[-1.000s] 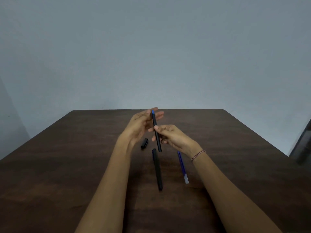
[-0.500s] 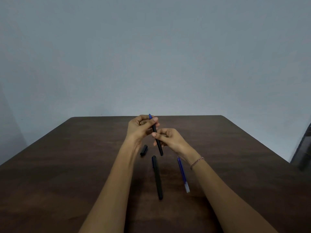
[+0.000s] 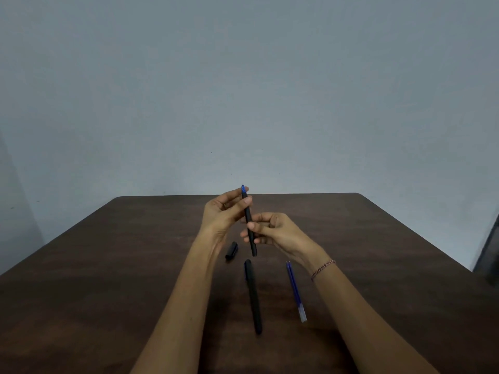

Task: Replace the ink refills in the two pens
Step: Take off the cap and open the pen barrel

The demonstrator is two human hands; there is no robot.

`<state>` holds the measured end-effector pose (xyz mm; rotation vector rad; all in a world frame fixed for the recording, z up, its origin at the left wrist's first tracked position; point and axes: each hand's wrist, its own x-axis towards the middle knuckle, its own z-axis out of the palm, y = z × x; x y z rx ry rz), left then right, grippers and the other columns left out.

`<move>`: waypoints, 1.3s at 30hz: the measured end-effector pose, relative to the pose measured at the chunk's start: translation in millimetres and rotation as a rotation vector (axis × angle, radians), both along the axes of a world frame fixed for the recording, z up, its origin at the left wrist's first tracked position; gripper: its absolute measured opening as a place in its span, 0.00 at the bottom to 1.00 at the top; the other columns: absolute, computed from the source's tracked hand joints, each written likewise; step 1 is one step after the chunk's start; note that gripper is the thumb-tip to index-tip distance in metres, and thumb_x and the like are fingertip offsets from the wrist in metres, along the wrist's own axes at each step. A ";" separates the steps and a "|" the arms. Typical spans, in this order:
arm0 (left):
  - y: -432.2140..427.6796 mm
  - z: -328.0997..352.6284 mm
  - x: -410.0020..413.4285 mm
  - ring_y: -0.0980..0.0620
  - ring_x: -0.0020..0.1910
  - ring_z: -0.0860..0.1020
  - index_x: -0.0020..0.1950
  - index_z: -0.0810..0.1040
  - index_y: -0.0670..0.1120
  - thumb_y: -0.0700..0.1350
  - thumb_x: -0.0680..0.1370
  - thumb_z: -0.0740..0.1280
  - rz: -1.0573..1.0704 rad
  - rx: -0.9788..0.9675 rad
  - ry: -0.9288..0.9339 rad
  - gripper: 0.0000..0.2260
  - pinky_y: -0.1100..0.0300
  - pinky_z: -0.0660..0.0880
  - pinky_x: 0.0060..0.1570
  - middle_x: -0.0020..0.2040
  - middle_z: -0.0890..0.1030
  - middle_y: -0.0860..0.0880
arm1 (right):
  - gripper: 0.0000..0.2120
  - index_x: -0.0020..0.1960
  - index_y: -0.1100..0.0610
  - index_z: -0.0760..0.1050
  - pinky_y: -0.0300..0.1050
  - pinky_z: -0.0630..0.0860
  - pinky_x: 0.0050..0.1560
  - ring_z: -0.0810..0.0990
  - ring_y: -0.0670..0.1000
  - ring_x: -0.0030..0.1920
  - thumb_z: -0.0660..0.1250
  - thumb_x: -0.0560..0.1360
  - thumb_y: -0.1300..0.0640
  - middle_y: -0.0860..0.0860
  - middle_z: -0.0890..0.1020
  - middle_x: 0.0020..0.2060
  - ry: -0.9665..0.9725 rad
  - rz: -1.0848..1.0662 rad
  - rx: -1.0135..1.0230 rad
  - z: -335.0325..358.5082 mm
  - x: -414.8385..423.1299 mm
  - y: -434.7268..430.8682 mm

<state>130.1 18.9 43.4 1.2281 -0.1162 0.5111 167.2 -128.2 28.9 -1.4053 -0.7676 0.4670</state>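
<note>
Black pen point(image 3: 249, 222), uncapped, is held near upright above the worktop point(image 3: 129, 265), with its blue tip point(image 3: 243, 188) at the top end. The right hand point(image 3: 275, 232) pinches the barrel at mid-length, thumb in front and fingers curled behind.

Change: the left hand point(image 3: 225, 211) now grips the upper end, thumb pad on the barrel just below the blue tip and fingers curled behind it. One second ago this hand lay flat and open behind the pen, fingers straight. Half a second ago it was curling over the top. The right hand's pinch is the same in all three frames.

Unmoved on the worktop:
- a loose black cap point(image 3: 231, 250) beside the left wrist
- a second black pen point(image 3: 253, 295) lying lengthwise between the forearms, apparently whole
- a blue refill point(image 3: 295, 290) just right of it, near the right forearm, clear end toward the camera

Reading: two hands opposed on one pen suits twisting off the tip section or seating a refill. At this resolution I cannot tell whether the blue end is a refill point or a coloured nose-piece, nor which way it is travelling.

Judgement: the first pen is in work and the second is not yet opened.
</note>
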 end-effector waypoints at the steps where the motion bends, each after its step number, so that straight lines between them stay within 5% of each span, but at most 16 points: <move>1: 0.1 0.3 0.1 0.51 0.44 0.83 0.50 0.81 0.43 0.37 0.74 0.67 -0.065 0.000 -0.005 0.07 0.63 0.79 0.40 0.43 0.85 0.47 | 0.08 0.53 0.58 0.79 0.34 0.79 0.41 0.85 0.48 0.42 0.68 0.75 0.59 0.53 0.86 0.40 0.002 0.000 0.009 0.4 0.7 -1.0; 5: 0.7 0.3 -0.1 0.50 0.48 0.83 0.54 0.79 0.41 0.36 0.78 0.61 -0.177 0.038 -0.007 0.09 0.63 0.79 0.43 0.47 0.85 0.46 | 0.09 0.53 0.60 0.79 0.34 0.79 0.40 0.85 0.48 0.42 0.68 0.74 0.59 0.53 0.86 0.40 0.011 -0.018 0.014 0.4 2.1 -2.6; 12: -2.2 3.0 -0.9 0.56 0.35 0.81 0.47 0.82 0.45 0.35 0.71 0.71 -0.001 -0.001 0.014 0.08 0.62 0.80 0.39 0.34 0.81 0.53 | 0.06 0.48 0.57 0.79 0.33 0.78 0.37 0.85 0.47 0.39 0.71 0.72 0.59 0.52 0.86 0.37 -0.016 -0.030 -0.005 0.7 0.5 0.6; 18: -1.9 3.5 -3.0 0.51 0.52 0.82 0.55 0.79 0.41 0.41 0.80 0.60 -0.189 0.014 0.057 0.10 0.60 0.79 0.49 0.52 0.83 0.45 | 0.06 0.47 0.57 0.79 0.34 0.79 0.37 0.84 0.46 0.37 0.72 0.71 0.59 0.52 0.85 0.36 -0.024 -0.057 -0.018 -0.3 1.3 0.0; 25: -2.3 6.0 -3.4 0.54 0.36 0.79 0.43 0.78 0.44 0.36 0.70 0.72 0.057 -0.044 0.062 0.06 0.63 0.79 0.37 0.35 0.80 0.51 | 0.06 0.46 0.58 0.78 0.33 0.78 0.35 0.84 0.46 0.36 0.72 0.71 0.60 0.51 0.85 0.34 -0.058 -0.059 -0.065 0.9 0.7 1.5; 29: -2.7 5.8 -2.5 0.51 0.45 0.82 0.52 0.79 0.43 0.44 0.77 0.65 -0.060 -0.036 0.076 0.07 0.60 0.80 0.42 0.46 0.83 0.46 | 0.06 0.46 0.57 0.78 0.33 0.78 0.35 0.84 0.45 0.36 0.73 0.71 0.60 0.51 0.85 0.34 -0.078 -0.080 -0.075 0.9 2.8 0.3; 32: 1.4 6.8 -5.2 0.50 0.52 0.82 0.57 0.78 0.42 0.41 0.81 0.59 -0.213 -0.002 0.069 0.10 0.60 0.80 0.46 0.52 0.83 0.44 | 0.07 0.47 0.57 0.78 0.33 0.78 0.35 0.84 0.45 0.36 0.73 0.71 0.59 0.51 0.85 0.34 -0.082 -0.107 -0.073 1.1 4.9 -1.7; 39: -0.5 5.3 -6.6 0.54 0.38 0.81 0.46 0.79 0.44 0.35 0.71 0.71 0.015 -0.052 0.071 0.07 0.63 0.80 0.39 0.36 0.82 0.51 | 0.08 0.47 0.56 0.77 0.33 0.77 0.35 0.83 0.44 0.37 0.73 0.70 0.58 0.50 0.85 0.33 -0.135 -0.115 -0.115 -0.7 5.6 0.5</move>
